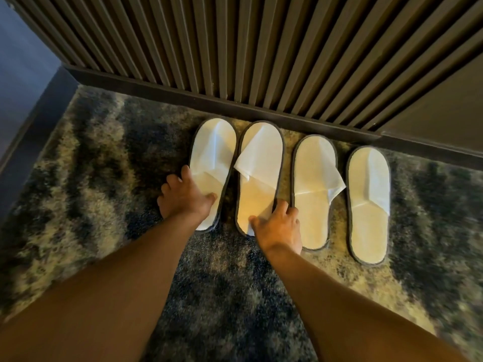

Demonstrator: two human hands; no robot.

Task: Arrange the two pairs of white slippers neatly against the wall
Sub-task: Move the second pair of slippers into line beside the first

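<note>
Here, four white slippers (315,189) lie in a row on the carpet (104,158), toes at twelve o'clock toward the slatted wall (261,48) — left hand (184,195) spread flat on the leftmost slipper (213,158), right hand (278,226) open, fingers on the second slipper (258,173).

Your left hand (186,195) lies flat on the heel of the leftmost slipper (213,163); your right hand (278,226) presses the heel of the second slipper (260,173). Right of that hand lie the third slipper (313,189) and fourth slipper (368,205), toes toward the slatted wall (261,48), all on the shaggy carpet (104,165).
</note>
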